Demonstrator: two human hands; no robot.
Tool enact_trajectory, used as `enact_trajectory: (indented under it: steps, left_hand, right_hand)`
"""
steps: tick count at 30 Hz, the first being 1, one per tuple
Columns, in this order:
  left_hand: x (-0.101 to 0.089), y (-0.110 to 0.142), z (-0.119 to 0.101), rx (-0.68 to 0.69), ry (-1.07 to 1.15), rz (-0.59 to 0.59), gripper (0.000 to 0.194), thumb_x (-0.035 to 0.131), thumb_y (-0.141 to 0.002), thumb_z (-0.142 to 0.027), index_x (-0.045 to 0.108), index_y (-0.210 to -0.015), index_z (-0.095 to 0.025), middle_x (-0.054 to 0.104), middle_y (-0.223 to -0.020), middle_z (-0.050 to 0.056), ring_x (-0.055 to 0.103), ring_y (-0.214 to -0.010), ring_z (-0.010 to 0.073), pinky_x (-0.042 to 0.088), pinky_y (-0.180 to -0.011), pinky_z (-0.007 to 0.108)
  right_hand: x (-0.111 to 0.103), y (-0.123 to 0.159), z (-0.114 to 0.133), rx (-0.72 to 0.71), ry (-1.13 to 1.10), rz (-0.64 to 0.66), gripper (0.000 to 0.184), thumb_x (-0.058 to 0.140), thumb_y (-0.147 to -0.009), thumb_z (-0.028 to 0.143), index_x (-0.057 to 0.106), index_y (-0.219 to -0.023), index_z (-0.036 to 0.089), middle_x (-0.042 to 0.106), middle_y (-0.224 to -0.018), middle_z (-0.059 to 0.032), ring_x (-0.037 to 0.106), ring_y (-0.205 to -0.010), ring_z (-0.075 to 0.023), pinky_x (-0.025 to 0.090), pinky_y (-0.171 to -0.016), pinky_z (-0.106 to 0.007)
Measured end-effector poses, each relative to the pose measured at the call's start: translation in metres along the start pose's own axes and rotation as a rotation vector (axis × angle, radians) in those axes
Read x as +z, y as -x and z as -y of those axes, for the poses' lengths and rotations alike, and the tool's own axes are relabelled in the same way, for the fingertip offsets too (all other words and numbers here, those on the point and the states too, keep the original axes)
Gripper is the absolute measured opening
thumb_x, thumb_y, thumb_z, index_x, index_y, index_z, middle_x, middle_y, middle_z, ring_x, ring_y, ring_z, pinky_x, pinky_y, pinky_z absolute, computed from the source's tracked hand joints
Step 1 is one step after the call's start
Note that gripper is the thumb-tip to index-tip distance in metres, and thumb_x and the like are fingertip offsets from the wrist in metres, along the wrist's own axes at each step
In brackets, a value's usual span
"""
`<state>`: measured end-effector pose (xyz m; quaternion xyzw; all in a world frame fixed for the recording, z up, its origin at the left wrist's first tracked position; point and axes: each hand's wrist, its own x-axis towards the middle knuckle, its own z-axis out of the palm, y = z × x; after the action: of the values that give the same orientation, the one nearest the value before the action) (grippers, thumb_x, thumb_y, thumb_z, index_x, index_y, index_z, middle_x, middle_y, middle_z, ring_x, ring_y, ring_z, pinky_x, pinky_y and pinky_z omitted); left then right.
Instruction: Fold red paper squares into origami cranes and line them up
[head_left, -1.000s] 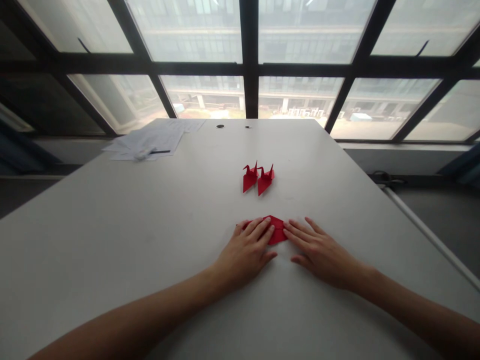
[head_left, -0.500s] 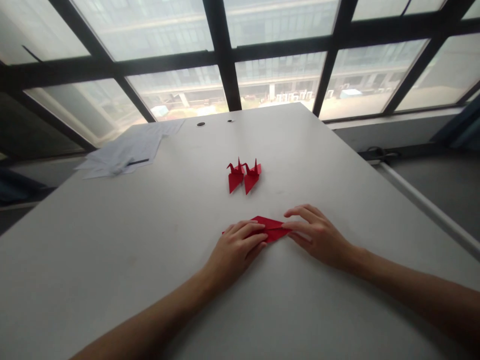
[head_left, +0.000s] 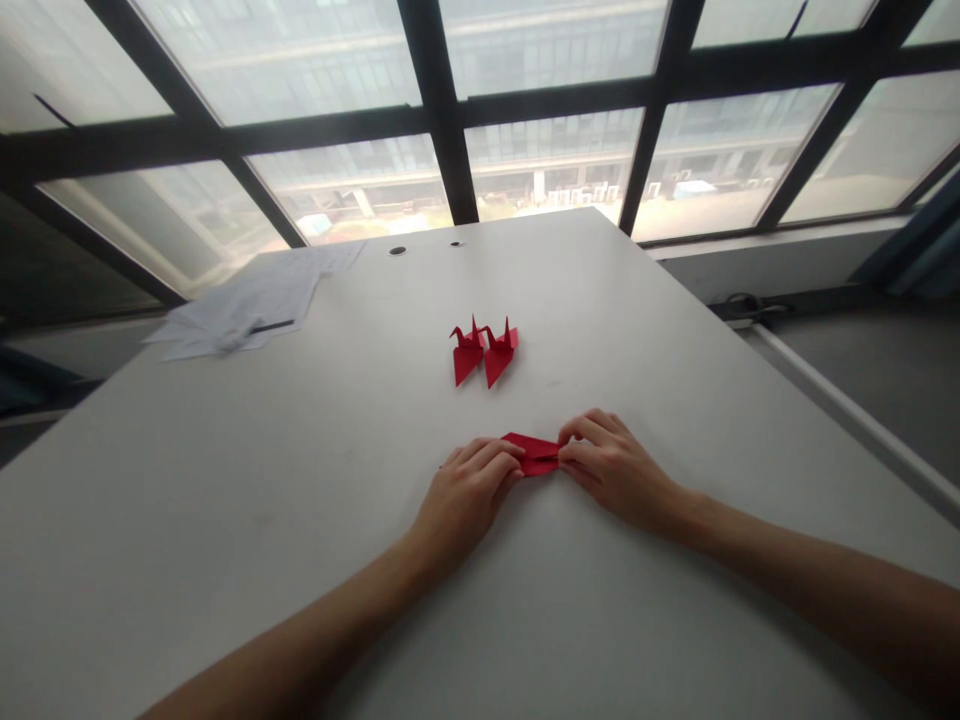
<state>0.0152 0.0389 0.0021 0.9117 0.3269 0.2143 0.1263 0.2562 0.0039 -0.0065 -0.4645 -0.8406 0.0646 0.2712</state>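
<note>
Our right hand [head_left: 611, 468] pinches one end of the red paper [head_left: 538, 456]; our left hand [head_left: 466, 490] covers the other, likely steadying it, grip unclear. Paper's between both hands, red cranes [head_left: 498, 362] beyond.

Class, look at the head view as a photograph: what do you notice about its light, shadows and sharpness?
Head view: windows bright, washed out; table softly lit, its near part dimmer; faint shadow under the right forearm; papers soft, their writing unreadable.
</note>
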Motion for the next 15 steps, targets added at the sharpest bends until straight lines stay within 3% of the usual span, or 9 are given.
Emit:
enact_trajectory:
  steps: [6,15]
  left_hand:
    - [0.0010,-0.0005,0.0013,-0.020,0.018,0.004,0.014,0.051,-0.100,-0.026,0.065,-0.100,-0.023,0.071,-0.110,0.003,0.062,-0.103,0.0207,0.050,-0.092,0.037]
    - [0.0034,-0.0004,0.0031,-0.105,0.117,-0.019,0.012,0.051,-0.099,-0.022,0.063,-0.100,-0.022,0.070,-0.101,0.003,0.061,-0.096,0.0198,0.050,-0.089,0.035]
  right_hand:
    - [0.0003,-0.0001,0.0025,0.005,-0.003,-0.009,0.014,0.057,-0.096,0.019,0.068,-0.087,0.021,0.065,-0.113,-0.0082,0.052,-0.105,-0.0229,0.041,-0.096,-0.040]
    - [0.0030,-0.0005,0.0005,0.052,0.016,-0.017,0.013,0.056,-0.095,0.018,0.065,-0.086,0.020,0.066,-0.109,-0.0089,0.054,-0.103,-0.0241,0.044,-0.093,-0.041]
